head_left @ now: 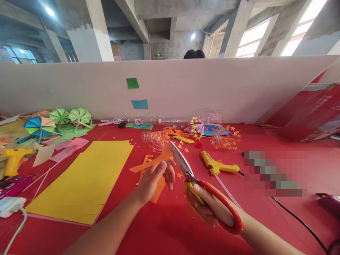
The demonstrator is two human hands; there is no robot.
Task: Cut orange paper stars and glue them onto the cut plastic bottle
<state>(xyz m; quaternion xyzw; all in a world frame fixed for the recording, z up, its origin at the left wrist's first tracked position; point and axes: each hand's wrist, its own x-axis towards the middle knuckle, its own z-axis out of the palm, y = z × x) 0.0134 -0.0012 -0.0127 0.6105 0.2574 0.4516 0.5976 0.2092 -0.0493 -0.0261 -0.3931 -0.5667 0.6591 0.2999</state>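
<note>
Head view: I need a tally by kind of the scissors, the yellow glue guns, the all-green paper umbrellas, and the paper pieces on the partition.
Red-and-yellow-handled metal scissors: 1
Yellow plastic glue guns: 2
All-green folded-paper umbrellas: 2
Green paper square and blue paper rectangle on the white partition: 2
Total: 7

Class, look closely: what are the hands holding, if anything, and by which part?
The right hand holds the scissors by their red and yellow handles. The left hand holds orange paper, seemingly by its near edge; the exact spot is hidden.
</note>
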